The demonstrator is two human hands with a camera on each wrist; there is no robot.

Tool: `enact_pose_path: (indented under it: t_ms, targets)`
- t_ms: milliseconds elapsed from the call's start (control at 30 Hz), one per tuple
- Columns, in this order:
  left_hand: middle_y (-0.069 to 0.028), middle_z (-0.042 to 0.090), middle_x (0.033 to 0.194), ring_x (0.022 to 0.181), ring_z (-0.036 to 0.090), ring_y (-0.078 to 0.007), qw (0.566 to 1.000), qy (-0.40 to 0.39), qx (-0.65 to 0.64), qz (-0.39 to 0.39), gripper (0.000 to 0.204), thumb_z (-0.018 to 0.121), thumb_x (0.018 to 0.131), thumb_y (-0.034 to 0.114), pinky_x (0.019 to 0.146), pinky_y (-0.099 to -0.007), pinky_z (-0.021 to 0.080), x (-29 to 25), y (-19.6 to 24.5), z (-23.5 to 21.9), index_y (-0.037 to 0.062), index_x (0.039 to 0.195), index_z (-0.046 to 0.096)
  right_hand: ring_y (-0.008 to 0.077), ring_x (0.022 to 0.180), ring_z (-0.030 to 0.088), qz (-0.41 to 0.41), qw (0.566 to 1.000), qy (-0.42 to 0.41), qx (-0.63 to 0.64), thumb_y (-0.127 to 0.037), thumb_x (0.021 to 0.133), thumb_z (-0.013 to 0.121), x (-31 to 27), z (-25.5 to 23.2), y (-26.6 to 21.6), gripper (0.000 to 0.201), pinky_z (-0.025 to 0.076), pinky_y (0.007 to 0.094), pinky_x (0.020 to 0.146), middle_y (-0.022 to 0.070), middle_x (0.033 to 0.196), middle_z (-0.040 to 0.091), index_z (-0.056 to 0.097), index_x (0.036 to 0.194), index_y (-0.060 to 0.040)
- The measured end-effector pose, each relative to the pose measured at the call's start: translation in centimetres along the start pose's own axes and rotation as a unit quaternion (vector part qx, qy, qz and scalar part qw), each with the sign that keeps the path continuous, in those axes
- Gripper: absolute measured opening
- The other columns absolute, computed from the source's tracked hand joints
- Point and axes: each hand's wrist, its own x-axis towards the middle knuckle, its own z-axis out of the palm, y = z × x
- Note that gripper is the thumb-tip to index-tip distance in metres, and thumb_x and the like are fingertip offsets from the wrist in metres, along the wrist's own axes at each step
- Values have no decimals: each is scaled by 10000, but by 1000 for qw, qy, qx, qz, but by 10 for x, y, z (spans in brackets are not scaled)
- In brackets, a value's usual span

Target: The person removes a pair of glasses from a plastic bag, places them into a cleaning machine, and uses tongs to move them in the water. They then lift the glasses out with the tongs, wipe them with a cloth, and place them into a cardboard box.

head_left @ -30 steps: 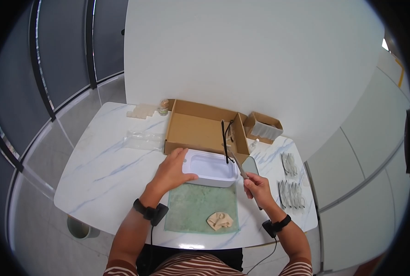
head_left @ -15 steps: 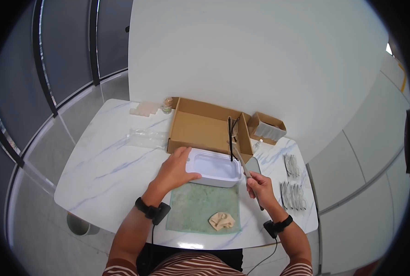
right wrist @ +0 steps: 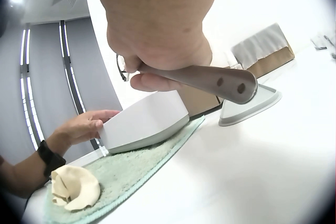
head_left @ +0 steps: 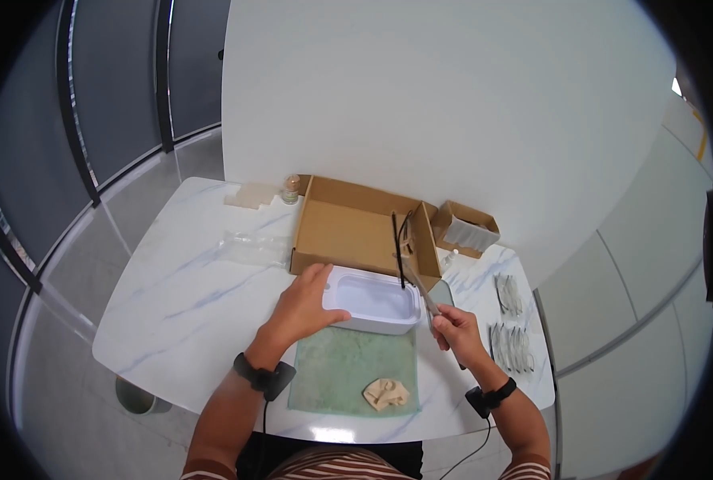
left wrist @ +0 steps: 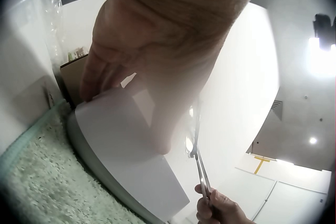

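Note:
My left hand grips the left end of a white open tub, fingers on its far side and thumb on the near rim. The tub stands at the back of a green towel. My right hand holds long grey metal tongs just right of the tub. Eyeglasses with dark temples hang from the tongs' far end, overlapping the tub's right part in the head view. In the left wrist view, the lenses show at the tips of the tongs.
Behind the tub stands a shallow cardboard box, with a smaller box to its right. A crumpled beige cloth lies on the towel. Several clear-wrapped items line the right side. A grey-rimmed lid lies beside the tub.
The head view has shifted slightly. My left hand stays on the tub, and the right hand keeps the tongs and eyeglasses in nearly the same place, with the eyeglasses turned slightly.

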Motion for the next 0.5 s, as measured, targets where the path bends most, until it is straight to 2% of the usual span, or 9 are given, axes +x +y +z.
enact_pose_path:
  t_ms: [67, 267, 333, 400, 500]
  targets:
    - [-224, 462, 1481, 1300, 534, -354, 1000, -3, 6, 2, 944, 869, 748, 369, 1075, -406, 461, -3, 1, 0, -31, 1476, 422, 67, 527, 502, -8, 1000, -4, -6, -210, 997, 658, 0, 0, -5, 350, 398, 222, 453, 6, 741, 592, 648, 1246, 35]
    - [-206, 471, 1488, 1298, 542, -355, 1000, 5, 4, -1, 937, 883, 738, 320, 1082, -394, 457, -1, 4, -3, -32, 1475, 422, 62, 531, 504, 13, 1000, -6, -15, -244, 984, 686, -4, -1, -10, 405, 395, 216, 462, -1, 731, 593, 646, 1277, 32]
    - [-210, 461, 1494, 1305, 536, -356, 1000, -6, 4, 1, 937, 874, 742, 316, 1084, -396, 456, -3, 3, -5, -33, 1480, 415, 61, 519, 489, 19, 998, -15, -53, -231, 971, 712, -5, -4, -12, 396, 388, 221, 459, -11, 695, 568, 663, 1287, 1]
    - [-219, 440, 1506, 1318, 524, -358, 1000, -14, 7, 16, 936, 857, 752, 310, 1089, -401, 454, -2, 1, -7, -34, 1492, 399, 59, 519, 486, 20, 998, -14, -56, -240, 964, 720, -12, -8, -24, 391, 392, 219, 463, -14, 691, 565, 675, 1268, 2]
    - [-214, 413, 1533, 1350, 497, -365, 999, -38, 17, 25, 940, 851, 752, 282, 1109, -399, 439, -2, -5, -11, -26, 1506, 383, 60, 530, 509, -3, 991, -27, -131, -214, 936, 747, -26, -15, -46, 371, 407, 217, 469, -8, 680, 589, 696, 1225, 13]
